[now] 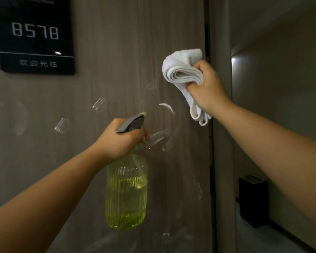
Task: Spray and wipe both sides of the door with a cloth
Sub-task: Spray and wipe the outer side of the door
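Door (pixel 117 61): grey wood-grain panel filling the frame from 9 to 1 o'clock, its edge at 3 o'clock beside the frame; pale wet arcs and streaks scattered across its centre and lower half. Spray bottle (pixel 126 194): ribbed, yellow-green, part full, nozzle aimed at the panel, held at centre in your left hand (pixel 117 139), grip closed round the neck and a finger on the trigger. Cloth (pixel 182 70): white, folded, bunched in your right hand (pixel 206 86), grip closed on it, raised at 1 o'clock near the door edge. Number plate (pixel 35 33): black, at 10 o'clock, reads 8578. Step in hand, judged: spraying this face, wiping barely begun. Next move calls for pressing the cloth flat and sweeping through the wet marks.
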